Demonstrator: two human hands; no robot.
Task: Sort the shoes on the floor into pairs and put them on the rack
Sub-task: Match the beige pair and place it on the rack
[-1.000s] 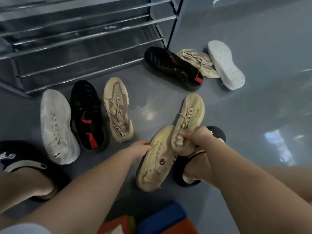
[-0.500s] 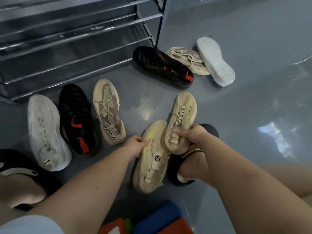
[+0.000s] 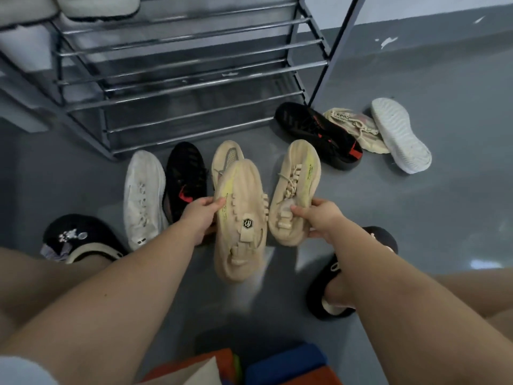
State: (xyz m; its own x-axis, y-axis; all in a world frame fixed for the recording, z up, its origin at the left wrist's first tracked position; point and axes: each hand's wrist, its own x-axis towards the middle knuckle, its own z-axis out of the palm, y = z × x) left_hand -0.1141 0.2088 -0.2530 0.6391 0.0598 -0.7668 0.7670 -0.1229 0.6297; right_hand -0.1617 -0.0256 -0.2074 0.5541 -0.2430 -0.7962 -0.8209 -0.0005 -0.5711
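On the far left of the floor [image 3: 416, 218] a white sneaker [image 3: 143, 198] is lying toe-up toward the rack [image 3: 194, 87], with a black-and-red sneaker [image 3: 184, 182] just beside it and a laced beige shoe [image 3: 226, 155] peeking out behind the raised one — a row of three unlike singles, so each is probably waiting for its mate.

The left hand [image 3: 201, 216] is gripping one tan-and-yellow sneaker [image 3: 240, 218] by its side, its fingers [image 3: 206, 202] curled over the edge and the thumb pressing the yellow panel; the shoe is hanging clear of the floor, toe pointing toward the rack. The right hand [image 3: 319, 218] is pinching the matching tan sneaker [image 3: 294, 190] near its tongue, fingers clamped on the upper. The two are being held side by side, almost touching, both toes forward — most likely so they can go onto a shelf bar together as a pair.

Further right, near the rack's leg, a second black-and-red sneaker [image 3: 319, 134], a beige shoe with lettering [image 3: 358, 129] and an upturned white sneaker [image 3: 401, 134] are lying bunched together, well apart from their likely partners on the left. They are looking like the mates still to be matched, so the sorting seems to be at an early stage.
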